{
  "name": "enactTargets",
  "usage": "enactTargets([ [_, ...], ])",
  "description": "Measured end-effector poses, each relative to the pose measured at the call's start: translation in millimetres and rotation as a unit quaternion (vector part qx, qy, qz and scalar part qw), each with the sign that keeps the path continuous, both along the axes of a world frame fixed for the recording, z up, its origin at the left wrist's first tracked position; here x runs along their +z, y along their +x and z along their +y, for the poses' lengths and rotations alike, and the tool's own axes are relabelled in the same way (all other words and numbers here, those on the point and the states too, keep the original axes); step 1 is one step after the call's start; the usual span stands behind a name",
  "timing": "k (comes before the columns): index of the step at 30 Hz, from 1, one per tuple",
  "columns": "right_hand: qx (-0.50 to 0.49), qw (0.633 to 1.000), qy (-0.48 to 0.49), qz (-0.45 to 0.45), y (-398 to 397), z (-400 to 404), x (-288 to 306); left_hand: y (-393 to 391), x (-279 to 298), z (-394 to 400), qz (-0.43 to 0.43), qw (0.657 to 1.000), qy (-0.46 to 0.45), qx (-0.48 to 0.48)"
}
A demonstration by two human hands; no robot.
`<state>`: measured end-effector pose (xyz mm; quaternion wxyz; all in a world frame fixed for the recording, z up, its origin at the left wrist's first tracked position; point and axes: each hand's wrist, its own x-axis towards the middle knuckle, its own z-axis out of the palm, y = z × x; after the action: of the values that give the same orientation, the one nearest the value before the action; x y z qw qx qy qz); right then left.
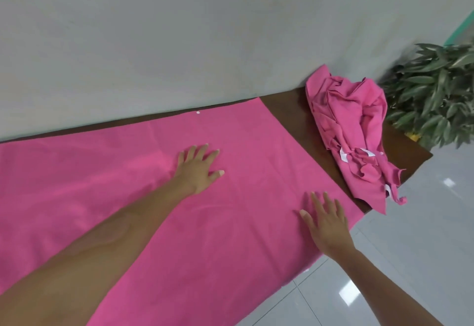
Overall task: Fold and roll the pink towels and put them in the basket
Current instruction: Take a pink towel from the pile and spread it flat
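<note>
Smoothing the first towel, nothing folded yet.
Right hand [327, 225] near, left hand [198, 168] farther, fingers spread flat on the spread pink cloth towel [115, 184]; far right, a crumpled pink towel heap [351, 125] waits on the dark wooden table [287, 105]; no basket visible.

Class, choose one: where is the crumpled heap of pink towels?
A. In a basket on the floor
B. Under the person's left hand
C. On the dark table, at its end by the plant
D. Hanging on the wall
C: the crumpled heap of pink towels lies on the dark table, beside the plant, beyond the spread towel.
</note>
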<state>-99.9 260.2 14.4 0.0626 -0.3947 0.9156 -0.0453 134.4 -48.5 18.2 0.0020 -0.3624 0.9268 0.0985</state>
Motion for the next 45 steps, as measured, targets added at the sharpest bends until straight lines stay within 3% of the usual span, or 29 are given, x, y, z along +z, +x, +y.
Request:
enactTargets([
  [13,-0.028,1.000,-0.006,-0.007,-19.7,-19.5,-20.7,-28.6,-18.8,-46.2,-0.030,0.999,-0.015,0.020],
  [17,-0.019,0.997,-0.065,-0.027,-29.6,-14.0,-8.3,-46.2,-8.4,-43.4,-0.014,0.999,-0.009,0.032],
  [22,0.035,0.997,-0.066,0.024,-85.9,2.6,1.0,-111.4,14.9,-29.0,0.009,0.999,-0.014,-0.042],
  [29,0.121,0.993,0.012,-0.007,-192.0,33.1,2.9,-242.2,28.9,24.0,0.022,0.978,0.031,-0.204],
  [37,0.123,0.992,0.030,0.018,-275.0,73.7,9.6,-338.6,30.3,47.7,-0.041,0.968,0.019,-0.246],
  [40,0.128,0.992,-0.002,0.022,-277.1,70.0,13.3,-353.4,30.3,44.3,-0.077,0.968,-0.007,-0.240],
  [45,0.127,0.983,-0.133,0.028,-246.4,53.2,9.7,-367.7,34.7,38.4,-0.097,0.960,-0.045,-0.258],
])
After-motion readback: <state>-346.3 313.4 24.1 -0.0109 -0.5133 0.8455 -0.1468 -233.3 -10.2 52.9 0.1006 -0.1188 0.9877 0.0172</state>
